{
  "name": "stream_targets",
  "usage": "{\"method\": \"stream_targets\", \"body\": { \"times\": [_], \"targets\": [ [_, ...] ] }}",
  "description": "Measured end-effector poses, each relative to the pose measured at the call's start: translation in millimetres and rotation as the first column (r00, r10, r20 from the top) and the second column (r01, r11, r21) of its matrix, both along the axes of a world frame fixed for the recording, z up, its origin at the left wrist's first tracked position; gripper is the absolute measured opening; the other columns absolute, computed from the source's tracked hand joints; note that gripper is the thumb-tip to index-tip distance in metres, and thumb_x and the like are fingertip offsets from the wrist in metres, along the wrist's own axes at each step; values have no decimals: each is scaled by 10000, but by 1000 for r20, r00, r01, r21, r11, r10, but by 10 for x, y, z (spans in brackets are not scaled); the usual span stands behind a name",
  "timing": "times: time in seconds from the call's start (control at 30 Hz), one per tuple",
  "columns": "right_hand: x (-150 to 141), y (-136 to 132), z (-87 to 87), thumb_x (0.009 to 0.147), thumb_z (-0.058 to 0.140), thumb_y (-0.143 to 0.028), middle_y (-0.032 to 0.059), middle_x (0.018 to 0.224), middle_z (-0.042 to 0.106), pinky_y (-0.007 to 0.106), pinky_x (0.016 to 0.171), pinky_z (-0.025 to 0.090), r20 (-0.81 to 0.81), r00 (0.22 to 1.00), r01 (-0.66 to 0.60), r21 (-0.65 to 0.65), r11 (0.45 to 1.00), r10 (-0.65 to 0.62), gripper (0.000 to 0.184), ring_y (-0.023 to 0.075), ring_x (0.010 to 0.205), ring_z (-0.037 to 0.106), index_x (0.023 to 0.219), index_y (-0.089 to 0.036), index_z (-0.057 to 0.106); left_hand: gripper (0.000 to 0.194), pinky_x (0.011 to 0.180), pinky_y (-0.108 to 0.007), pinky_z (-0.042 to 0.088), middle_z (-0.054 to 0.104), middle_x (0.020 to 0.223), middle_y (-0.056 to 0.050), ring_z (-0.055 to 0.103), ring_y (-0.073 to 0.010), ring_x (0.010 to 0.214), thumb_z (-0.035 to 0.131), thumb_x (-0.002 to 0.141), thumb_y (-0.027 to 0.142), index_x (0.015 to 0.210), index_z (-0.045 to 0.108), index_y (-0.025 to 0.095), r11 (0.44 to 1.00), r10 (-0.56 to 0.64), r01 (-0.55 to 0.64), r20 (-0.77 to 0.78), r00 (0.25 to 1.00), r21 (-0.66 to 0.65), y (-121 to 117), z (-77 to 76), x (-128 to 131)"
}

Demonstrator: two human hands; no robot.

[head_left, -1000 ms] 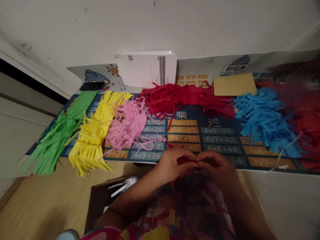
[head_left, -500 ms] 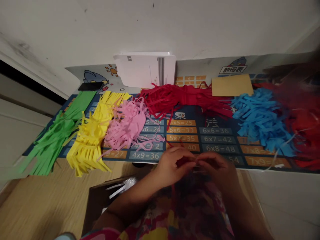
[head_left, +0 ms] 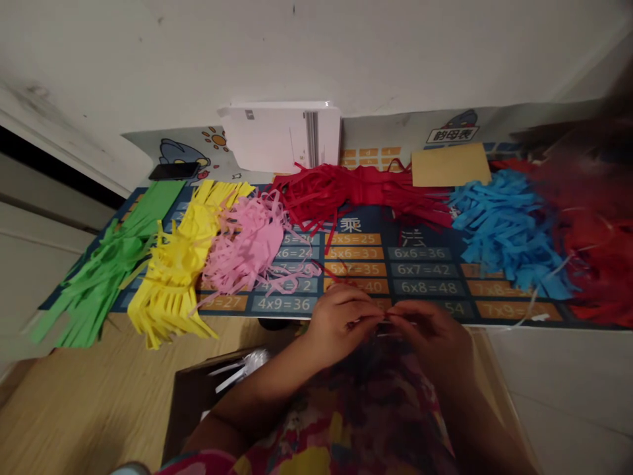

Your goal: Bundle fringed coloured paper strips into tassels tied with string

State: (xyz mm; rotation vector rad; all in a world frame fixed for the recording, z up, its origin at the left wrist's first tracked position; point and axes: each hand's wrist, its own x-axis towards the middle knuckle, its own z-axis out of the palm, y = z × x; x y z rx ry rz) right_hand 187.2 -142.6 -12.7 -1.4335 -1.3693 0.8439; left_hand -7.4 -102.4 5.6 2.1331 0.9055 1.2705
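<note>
At the front edge of the table, my left hand (head_left: 339, 324) and my right hand (head_left: 438, 340) meet fingertip to fingertip, both closed in a pinch. Between them they grip a thin red paper strip (head_left: 332, 274), one end of which sticks out past the left hand onto the table. Most of the strip is hidden by my fingers. Farther back lies a fringed red paper bundle (head_left: 363, 187). Left of my hands is a heap of pink shredded paper (head_left: 247, 247), and to the right is a fringed blue paper bundle (head_left: 512, 231).
Fringed yellow paper (head_left: 175, 270) and fringed green paper (head_left: 106, 277) hang over the left front edge. A phone (head_left: 174, 171), a white boxy item (head_left: 281, 140) and a yellow paper sheet (head_left: 450, 166) sit along the wall. Red material under clear plastic (head_left: 601, 264) lies far right. An open box (head_left: 190, 389) stands below.
The fingertips of both hands have shifted slightly against each other on the red paper strip. The whole view has drifted a little, so the table contents appear farther left.
</note>
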Motion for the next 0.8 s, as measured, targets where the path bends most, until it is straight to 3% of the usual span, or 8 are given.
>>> {"method": "stream_targets", "body": {
  "times": [0.3,0.37,0.43,0.53,0.57,0.6,0.7,0.8],
  "targets": [
    [89,25,86,902,666,-330,18,859,757,278,716,564,264,961,-156,268,951,83,101,169,783,708,940,-262,729,99,619,-251,502,722,766,-20,671,-164,695,685,882,242,794,666,199,986,-40,10,-172,984,-168,2,33,94],
    [454,170,130,887,677,-391,31,914,756,303,733,562,316,948,-63,308,949,-39,150,188,829,704,942,-263,731,141,578,-223,488,709,728,-8,662,-146,644,668,882,231,745,659,203,978,-77,43,-162,984,-205,30,70,84],
    [1032,409,227,910,627,-434,30,903,741,312,724,551,372,870,206,319,925,-322,210,192,809,687,896,-251,728,138,565,-202,499,710,708,-4,668,-136,620,689,864,230,727,682,208,962,-130,98,-112,985,-253,64,113,75],
    [2029,930,424,964,521,-389,100,1030,727,350,895,506,634,507,523,313,793,-584,309,236,972,663,1000,-175,740,95,549,-178,515,713,679,-3,675,-129,591,752,820,239,726,744,224,938,-188,170,-31,982,-301,88,152,105],
    [2317,1122,480,976,484,-355,125,1104,709,361,909,492,753,379,570,268,777,-538,338,250,1012,650,1103,-161,728,84,544,-175,518,715,677,-6,675,-128,583,761,814,244,731,762,229,934,-195,183,-9,981,-308,85,153,128],
    [2559,1308,523,963,496,-312,154,1147,692,376,912,480,789,354,574,241,783,-502,344,272,1039,637,1164,-143,718,75,540,-174,521,718,679,-10,675,-128,578,767,812,249,738,777,234,930,-199,190,6,980,-315,78,150,153],
    [2986,1728,563,872,604,-233,157,1128,694,348,890,463,851,361,512,160,844,-380,278,282,1045,620,1088,-158,763,56,537,-176,530,724,682,-22,677,-132,577,775,805,263,759,801,244,924,-180,180,29,983,-339,47,129,218],
    [3121,1883,501,836,647,-235,157,1060,706,325,871,454,882,359,464,116,878,-305,204,269,1007,621,961,-149,784,51,571,-184,550,733,705,-25,691,-139,609,767,804,260,771,806,254,920,-119,127,45,992,-371,29,111,224]
  ]
}}
